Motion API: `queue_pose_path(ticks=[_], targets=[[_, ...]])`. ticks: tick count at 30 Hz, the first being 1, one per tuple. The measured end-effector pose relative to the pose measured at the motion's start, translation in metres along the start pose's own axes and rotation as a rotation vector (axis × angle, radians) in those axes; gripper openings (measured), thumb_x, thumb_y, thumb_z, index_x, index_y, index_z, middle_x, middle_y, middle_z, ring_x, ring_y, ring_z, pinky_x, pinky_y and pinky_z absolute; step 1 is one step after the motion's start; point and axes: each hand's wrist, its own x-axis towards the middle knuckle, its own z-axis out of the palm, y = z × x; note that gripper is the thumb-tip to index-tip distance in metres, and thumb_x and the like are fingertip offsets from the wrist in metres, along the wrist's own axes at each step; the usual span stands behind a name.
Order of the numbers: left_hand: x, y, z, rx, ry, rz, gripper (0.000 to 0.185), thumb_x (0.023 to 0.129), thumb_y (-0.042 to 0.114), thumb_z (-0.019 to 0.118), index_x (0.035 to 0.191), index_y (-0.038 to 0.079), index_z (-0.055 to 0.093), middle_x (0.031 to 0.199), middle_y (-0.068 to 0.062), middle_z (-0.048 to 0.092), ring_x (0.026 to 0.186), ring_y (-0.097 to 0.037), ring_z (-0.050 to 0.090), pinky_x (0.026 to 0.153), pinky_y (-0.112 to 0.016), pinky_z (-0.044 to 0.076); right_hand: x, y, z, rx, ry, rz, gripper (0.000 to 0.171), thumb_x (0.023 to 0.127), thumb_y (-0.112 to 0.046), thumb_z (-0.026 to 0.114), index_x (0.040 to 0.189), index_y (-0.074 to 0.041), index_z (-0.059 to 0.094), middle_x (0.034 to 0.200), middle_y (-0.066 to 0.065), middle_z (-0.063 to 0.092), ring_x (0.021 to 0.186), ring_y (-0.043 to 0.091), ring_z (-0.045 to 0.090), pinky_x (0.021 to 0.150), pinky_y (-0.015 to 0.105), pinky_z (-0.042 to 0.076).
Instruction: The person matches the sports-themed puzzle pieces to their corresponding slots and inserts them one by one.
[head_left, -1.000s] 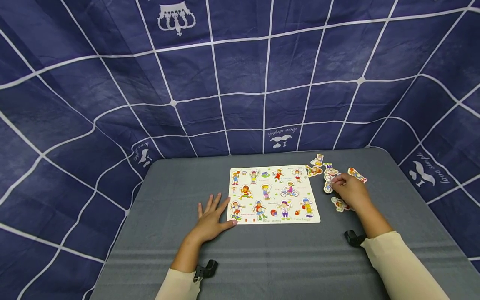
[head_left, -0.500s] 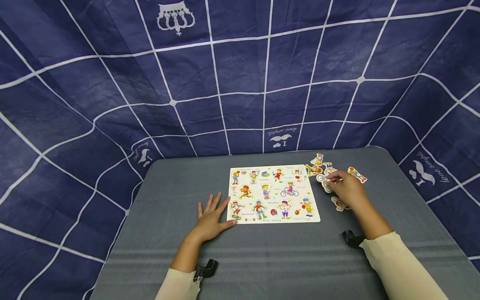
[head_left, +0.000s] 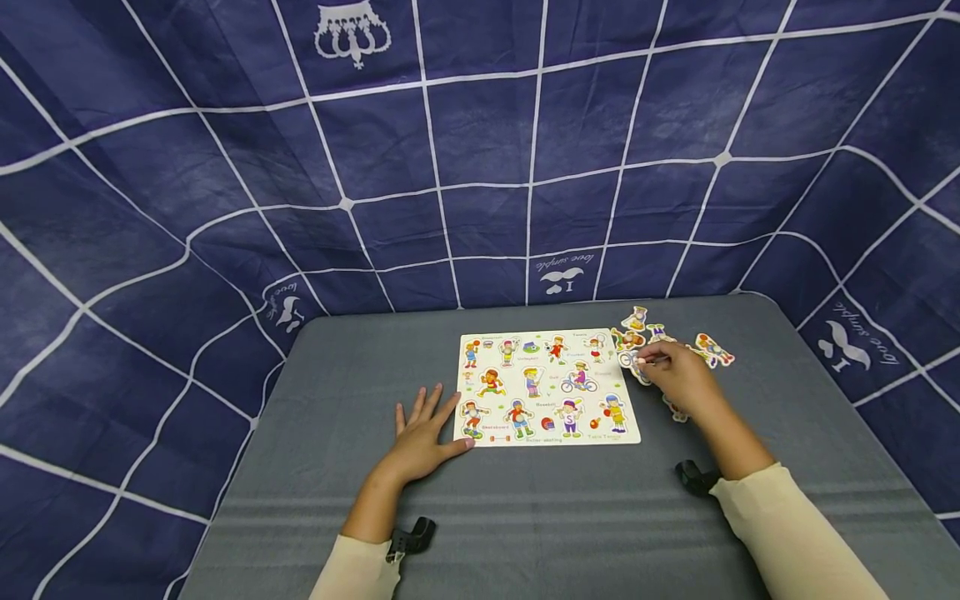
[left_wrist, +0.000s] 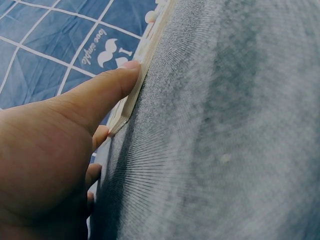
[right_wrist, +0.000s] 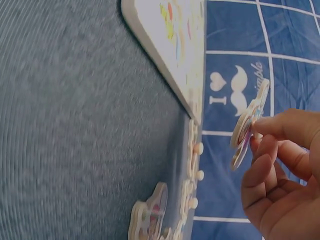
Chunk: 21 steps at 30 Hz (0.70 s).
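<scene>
In the head view, a white wooden puzzle board [head_left: 491, 418] printed with children at sports lies mid-table. My left hand [head_left: 420, 443] is spread on the cloth at its left side; in the left wrist view the thumb [left_wrist: 112, 86] rests against the board's edge. Beside the board's right edge, my right hand [head_left: 684, 379] pinches a puzzle piece with a bicycle wheel [head_left: 627, 361]. The right wrist view shows this piece [right_wrist: 244, 125] tilted and raised off the table, between thumb and fingers. The other fingers are curled inward.
Several loose puzzle pieces lie right of the board, among them one at the back [head_left: 635, 318], one farther right [head_left: 717, 352] and one [head_left: 675, 408] partly hidden under my right wrist. Grey cloth [head_left: 555, 517] covers the table. A blue curtain [head_left: 480, 150] surrounds it.
My right hand has picked up the bicycle piece and carried it left toward the board, uncovering more of the pieces behind it. The left hand has stayed put.
</scene>
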Motion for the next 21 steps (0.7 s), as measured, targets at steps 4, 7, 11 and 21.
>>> queue_pose_path(ticks=[4,7,11,21], targets=[[0.0,0.0,0.0,0.003,0.001,0.001,0.088,0.087,0.066,0.067,0.16,0.032,0.031,0.172,-0.008,0.012,0.159,-0.036,-0.002,0.119,-0.07,-0.011,0.0,-0.003,0.005,0.002,-0.002,-0.016,0.016,0.091,-0.008,0.072,0.105,-0.001,0.073,0.084,0.012,0.071,0.066,0.0,0.056,0.058,0.021,0.045],[0.0,0.0,0.0,0.003,0.001,-0.002,0.088,0.087,0.066,0.067,0.16,0.032,0.031,0.172,-0.008,0.012,0.159,-0.036,-0.002,0.12,-0.07,-0.012,0.001,-0.005,0.01,0.007,-0.012,-0.038,0.015,0.091,-0.007,0.072,0.105,-0.002,0.073,0.084,0.011,0.069,0.067,0.0,0.055,0.059,0.02,0.045],[-0.001,0.0,0.0,-0.002,0.001,-0.002,0.088,0.087,0.066,0.067,0.16,0.032,0.031,0.172,-0.008,0.012,0.16,-0.035,-0.002,0.119,-0.07,-0.012,0.002,-0.007,0.016,0.009,-0.033,-0.075,0.013,0.091,-0.007,0.072,0.104,-0.004,0.074,0.087,0.009,0.066,0.068,0.002,0.054,0.06,0.021,0.044],[0.0,-0.002,0.001,-0.005,0.006,0.005,0.088,0.087,0.066,0.067,0.16,0.032,0.032,0.172,-0.007,0.012,0.16,-0.036,-0.002,0.119,-0.07,-0.013,0.004,-0.016,0.028,0.016,-0.069,-0.141,0.013,0.089,-0.004,0.072,0.102,-0.004,0.074,0.086,0.008,0.062,0.067,0.007,0.05,0.058,0.022,0.041]])
